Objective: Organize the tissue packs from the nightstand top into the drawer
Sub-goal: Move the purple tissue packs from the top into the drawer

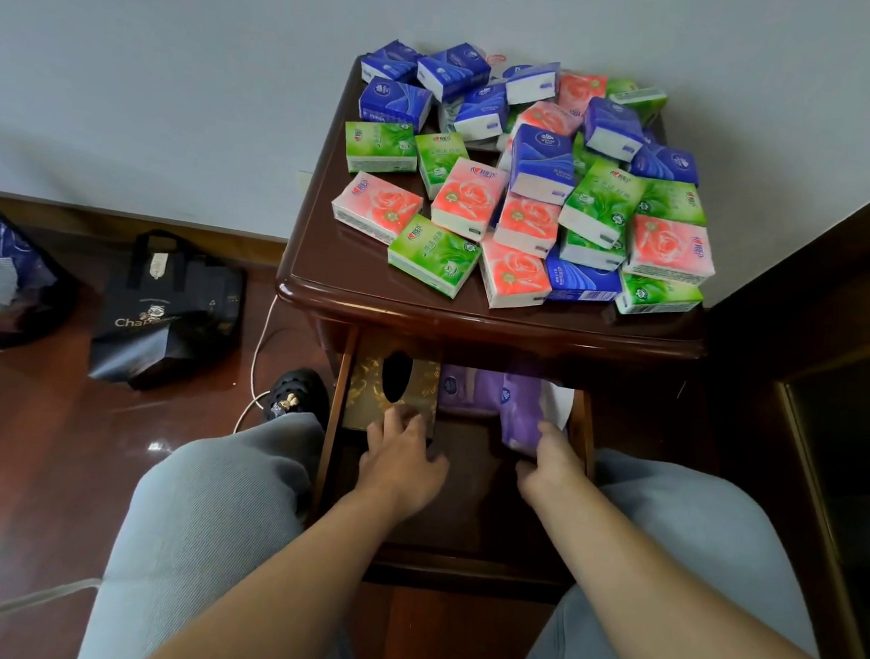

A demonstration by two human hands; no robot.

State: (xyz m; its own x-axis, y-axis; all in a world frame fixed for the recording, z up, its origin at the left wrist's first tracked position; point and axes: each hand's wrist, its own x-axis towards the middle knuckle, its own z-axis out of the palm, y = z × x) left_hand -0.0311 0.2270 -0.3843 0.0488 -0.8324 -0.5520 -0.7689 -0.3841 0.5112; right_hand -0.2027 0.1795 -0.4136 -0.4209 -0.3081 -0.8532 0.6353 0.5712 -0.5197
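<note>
Dark-wood drawer (578, 421) open, both hands inside: left hand (401, 458) flat, loosely spread on gold tissue box (367, 391), right hand (552, 463) gripping purple pack (520, 412); clearing-space step, tissue packs (531, 181) all on nightstand top (344, 266); next: lift one in.

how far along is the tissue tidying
Barely started. Done: the drawer is open. In hand: the left hand rests on a gold tissue box and the right hand touches a purple pack, apparently making room. Left: the whole pile of blue, green and pink tissue packs sits on the nightstand top.
</note>
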